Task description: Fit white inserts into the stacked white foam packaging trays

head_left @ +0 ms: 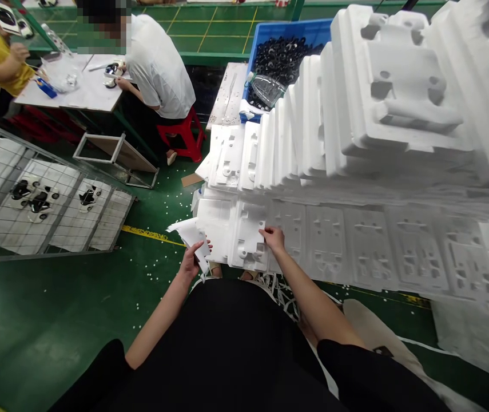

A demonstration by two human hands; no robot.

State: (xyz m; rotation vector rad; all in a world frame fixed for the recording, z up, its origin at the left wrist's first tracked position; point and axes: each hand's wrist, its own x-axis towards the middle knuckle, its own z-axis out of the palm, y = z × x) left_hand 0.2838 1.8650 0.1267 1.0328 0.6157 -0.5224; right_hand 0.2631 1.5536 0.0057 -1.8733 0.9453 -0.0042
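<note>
My left hand (pixel 190 260) is closed around a torn-edged white sheet (pixel 189 230), held at the left end of the foam row. The fingers of my right hand (pixel 272 238) are pinched together at the right side of a white foam tray (pixel 248 226); what they hold, if anything, is too small to make out. That tray has cut-out hollows and round holes. A plain white piece (pixel 213 220) lies left of it, and a flat foam panel (pixel 289 229) with shallow recesses lies to its right.
Stacked foam trays (pixel 416 86) rise behind the row. A blue bin (pixel 287 30) holds black parts and a clear bottle (pixel 265 88). Further left are a person on a red stool (pixel 188 137), a worktable (pixel 98 94) and a wire rack (pixel 62 217) with toy cars.
</note>
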